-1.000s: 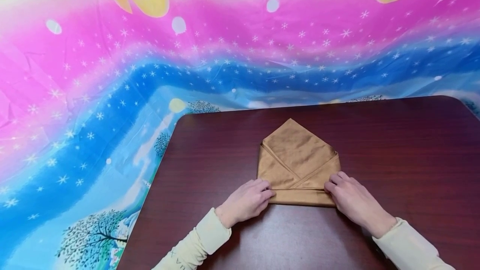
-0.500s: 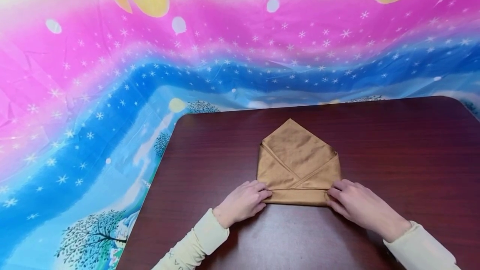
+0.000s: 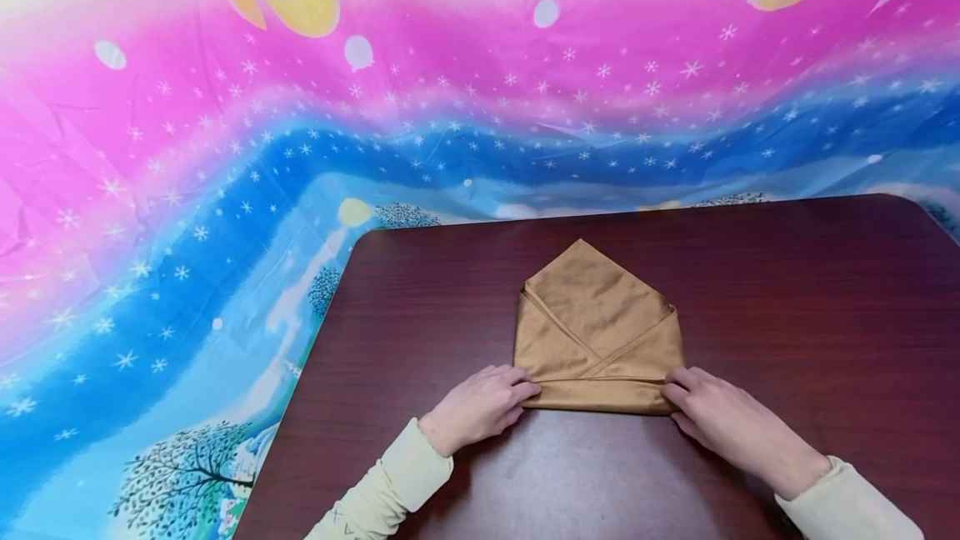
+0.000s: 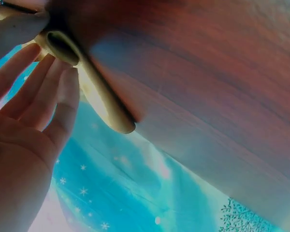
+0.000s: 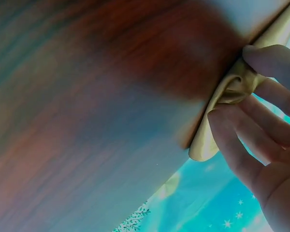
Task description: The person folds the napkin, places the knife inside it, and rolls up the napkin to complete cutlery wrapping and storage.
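One tan satin cloth (image 3: 597,332), folded into an envelope shape with a point aimed away from the person, lay flat near the middle of the dark reddish-brown wooden tabletop (image 3: 810,298). Two side flaps crossed over its face, and a narrow rolled band ran along its near edge. The left hand (image 3: 480,407) held the left end of that band, thumb above and fingers curled under, pinching the roll; the left wrist view showed the open tube of cloth (image 4: 63,46) caught between thumb and fingers. The right hand (image 3: 712,415) matched it at the right end, its fingertips closed on the bunched corner (image 5: 234,84). Gripping both ends at once seemed to me a way of keeping the roll even and straight across its width. Both wrists rested low over the tabletop, in pale cream sleeves (image 3: 390,482). Beyond the tabletop's far and left edges hung a bright plastic backdrop (image 3: 225,148) in pink, blue and white, scattered with snowflakes and small trees.
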Demonstrator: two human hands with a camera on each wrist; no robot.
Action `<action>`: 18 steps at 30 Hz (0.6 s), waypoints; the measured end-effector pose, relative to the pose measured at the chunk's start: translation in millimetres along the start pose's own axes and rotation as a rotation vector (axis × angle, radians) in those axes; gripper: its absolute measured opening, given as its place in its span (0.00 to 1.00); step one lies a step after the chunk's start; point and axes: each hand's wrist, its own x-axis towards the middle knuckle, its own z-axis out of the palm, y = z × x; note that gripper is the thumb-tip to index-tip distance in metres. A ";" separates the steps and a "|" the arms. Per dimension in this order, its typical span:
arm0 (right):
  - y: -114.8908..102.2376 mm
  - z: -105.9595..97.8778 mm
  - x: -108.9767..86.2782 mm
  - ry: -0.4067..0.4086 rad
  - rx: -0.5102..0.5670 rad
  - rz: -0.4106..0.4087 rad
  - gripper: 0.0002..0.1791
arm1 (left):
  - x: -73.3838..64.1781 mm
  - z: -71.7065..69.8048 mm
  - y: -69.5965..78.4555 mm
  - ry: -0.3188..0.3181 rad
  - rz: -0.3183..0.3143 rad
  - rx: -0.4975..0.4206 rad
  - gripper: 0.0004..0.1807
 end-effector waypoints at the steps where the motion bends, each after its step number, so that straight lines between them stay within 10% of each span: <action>1: -0.1 0.5 -0.2 0.000 0.002 -0.001 0.14 | 0.1 0.2 -0.1 0.012 0.006 -0.001 0.18; 13: 1.8 3.9 -2.0 0.041 -0.007 0.005 0.02 | 1.6 6.2 -9.6 0.093 -0.028 -0.125 0.20; 18: 2.0 3.3 -2.9 0.060 -0.036 0.029 0.12 | 1.7 7.6 -14.2 0.145 -0.058 -0.174 0.18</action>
